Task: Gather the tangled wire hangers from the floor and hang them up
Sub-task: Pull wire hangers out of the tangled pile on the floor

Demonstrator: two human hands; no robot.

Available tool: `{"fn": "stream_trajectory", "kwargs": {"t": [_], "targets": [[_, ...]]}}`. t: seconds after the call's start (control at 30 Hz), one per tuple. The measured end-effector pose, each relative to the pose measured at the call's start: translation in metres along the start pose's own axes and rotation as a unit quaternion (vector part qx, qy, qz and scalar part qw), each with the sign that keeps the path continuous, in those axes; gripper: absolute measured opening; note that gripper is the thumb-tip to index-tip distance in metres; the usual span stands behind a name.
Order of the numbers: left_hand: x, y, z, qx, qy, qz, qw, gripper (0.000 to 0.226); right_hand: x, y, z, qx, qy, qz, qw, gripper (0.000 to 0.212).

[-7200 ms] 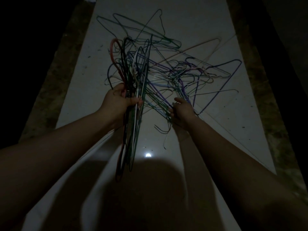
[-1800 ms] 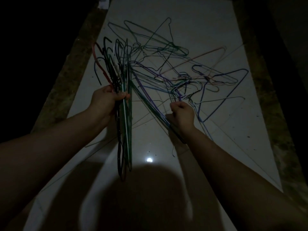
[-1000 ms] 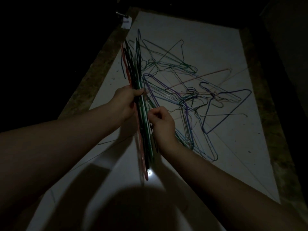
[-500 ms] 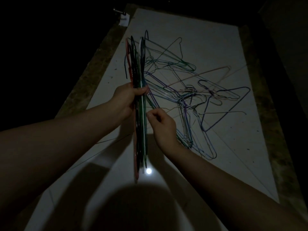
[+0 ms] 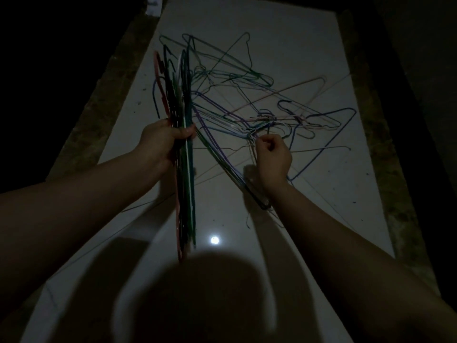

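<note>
A pale, glossy floor [image 5: 309, 33] runs up the frame in a dim room, edged on both sides by rough dark borders [image 5: 103, 102]. Bare floor lies at lower centre around a light glint [image 5: 214, 240]. The left hand [image 5: 164, 141] clamps an upright bundle of wire hangers [image 5: 184, 95] left of centre. The right hand [image 5: 273, 155] pinches wires of the tangled hangers [image 5: 267, 118] spread over the centre and right.

Red, green, purple hangers [image 5: 184, 144]; white floor [image 5: 309, 33]

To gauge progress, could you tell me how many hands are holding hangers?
2: the left hand grips the hanger bundle; the right hand pinches the floor tangle.
</note>
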State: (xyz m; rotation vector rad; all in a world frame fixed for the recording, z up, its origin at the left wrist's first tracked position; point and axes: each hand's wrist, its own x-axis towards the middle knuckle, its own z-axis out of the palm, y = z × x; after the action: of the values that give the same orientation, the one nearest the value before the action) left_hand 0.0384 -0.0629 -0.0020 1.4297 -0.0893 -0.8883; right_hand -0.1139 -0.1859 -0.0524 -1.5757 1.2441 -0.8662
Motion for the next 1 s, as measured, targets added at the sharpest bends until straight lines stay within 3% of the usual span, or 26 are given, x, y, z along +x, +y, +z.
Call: {"fn": "stream_trajectory", "kwargs": {"t": [0.13, 0.4, 0.5, 0.7, 0.83, 0.9, 1.0], "targets": [[0.000, -0.012, 0.002, 0.030, -0.004, 0.005, 1.000, 0.019, 0.015, 0.031, -0.001, -0.071, 0.004, 0.015, 0.997, 0.006], [0.003, -0.020, 0.011, 0.035, -0.011, -0.009, 0.999, 0.019, 0.024, 0.075, 0.010, -0.205, -0.110, 0.080, 0.969, 0.040], [0.005, -0.023, 0.011, 0.023, 0.006, -0.011, 1.000, 0.020, 0.027, 0.080, 0.010, -0.241, -0.096, 0.069, 0.963, 0.030], [0.011, -0.026, 0.008, 0.024, 0.009, -0.005, 1.000, 0.020, 0.035, 0.080, 0.012, -0.320, -0.126, 0.061, 0.937, 0.030], [0.011, -0.027, 0.009, 0.019, 0.015, -0.005, 1.000, 0.021, 0.035, 0.078, 0.017, -0.317, -0.132, 0.087, 0.935, 0.010], [0.012, -0.027, 0.008, 0.016, 0.022, -0.005, 1.000, 0.019, 0.034, 0.077, 0.018, -0.323, -0.141, 0.090, 0.931, 0.035], [0.012, -0.027, 0.007, 0.019, 0.027, -0.005, 0.999, 0.017, 0.032, 0.072, 0.015, -0.334, -0.176, 0.116, 0.919, 0.041]]}}
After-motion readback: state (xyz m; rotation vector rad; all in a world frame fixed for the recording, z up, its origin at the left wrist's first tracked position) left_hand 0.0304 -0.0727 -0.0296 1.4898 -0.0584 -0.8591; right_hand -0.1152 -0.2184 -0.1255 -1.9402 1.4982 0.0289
